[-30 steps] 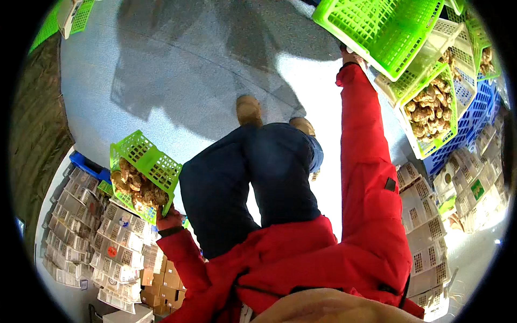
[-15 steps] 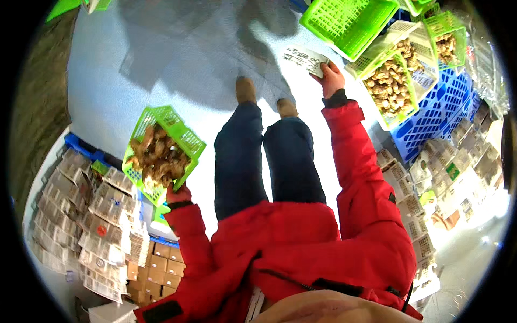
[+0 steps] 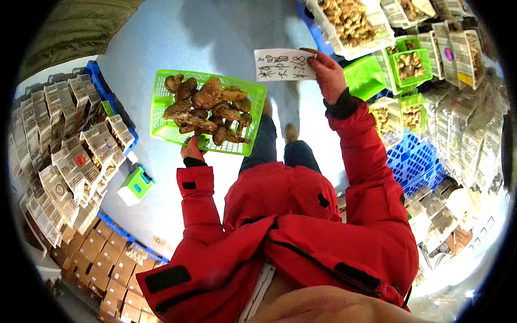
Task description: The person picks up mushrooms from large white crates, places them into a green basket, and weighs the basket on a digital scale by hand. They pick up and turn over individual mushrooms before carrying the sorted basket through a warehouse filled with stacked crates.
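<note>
My left hand (image 3: 193,149) grips the near edge of a light green plastic basket (image 3: 259,105). In it lies a heap of brown, thick-stemmed mushrooms (image 3: 209,94), some with knobbly caps. Between the thumb and fingers of my right hand (image 3: 329,75) is a white card (image 3: 283,64) with black handwriting, held by its right end. The card hangs above the floor, just beyond the basket's far right corner and apart from it. Part of my left hand's fingers is hidden beneath the basket.
At the right, white and green baskets of mushrooms (image 3: 350,24) stand near an unfilled green basket (image 3: 365,78) and blue crates (image 3: 412,161). Wrapped packs (image 3: 70,156) fill the left, with cardboard boxes (image 3: 102,258) below them. A green-and-white box (image 3: 134,185) rests on the blue floor (image 3: 156,32).
The mushroom basket has risen toward me and rightward, and sits more level. The card has shifted left and now faces me squarely. My view has turned, so the surrounding crates and packs have shifted.
</note>
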`<state>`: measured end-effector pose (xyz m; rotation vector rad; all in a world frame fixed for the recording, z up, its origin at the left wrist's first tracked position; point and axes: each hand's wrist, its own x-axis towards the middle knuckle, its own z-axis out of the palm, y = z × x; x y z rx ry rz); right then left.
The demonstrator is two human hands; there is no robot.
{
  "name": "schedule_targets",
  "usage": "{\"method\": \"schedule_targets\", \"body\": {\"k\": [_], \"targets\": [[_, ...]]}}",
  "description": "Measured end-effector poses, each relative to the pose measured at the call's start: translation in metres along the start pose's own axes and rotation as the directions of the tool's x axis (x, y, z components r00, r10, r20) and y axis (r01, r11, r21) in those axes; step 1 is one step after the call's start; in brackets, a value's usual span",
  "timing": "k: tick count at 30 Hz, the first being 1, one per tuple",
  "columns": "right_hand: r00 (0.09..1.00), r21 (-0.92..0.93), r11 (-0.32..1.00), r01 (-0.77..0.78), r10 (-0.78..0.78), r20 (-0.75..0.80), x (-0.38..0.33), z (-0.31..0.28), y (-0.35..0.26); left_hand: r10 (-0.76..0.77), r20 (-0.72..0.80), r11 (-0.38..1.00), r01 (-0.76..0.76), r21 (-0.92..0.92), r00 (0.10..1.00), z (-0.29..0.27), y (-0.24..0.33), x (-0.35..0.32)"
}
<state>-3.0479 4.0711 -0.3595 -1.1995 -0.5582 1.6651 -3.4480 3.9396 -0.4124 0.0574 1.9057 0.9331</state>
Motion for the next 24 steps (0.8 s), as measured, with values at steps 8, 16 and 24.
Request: {"method": "schedule_targets", "body": {"k": [8,16,24], "targets": [[0.938,-0.122,0.932,0.342,-0.347,-0.024,-0.014,0.021,-0.032,0.041,-0.023,0.992,-0.038,0.121,0.999,0.028,0.026,-0.006],[0.787,-0.174,0.837,0.518,-0.546,-0.287,-0.037,-0.057,-0.053,0.049,0.097,0.996,-0.055,0.064,0.994,0.085,0.042,0.004],[0.565,-0.739,0.500,0.452,-0.801,-0.196,-0.028,-0.134,-0.084,-0.080,0.312,0.996,0.066,0.053,0.947,0.170,0.061,0.006]]}}
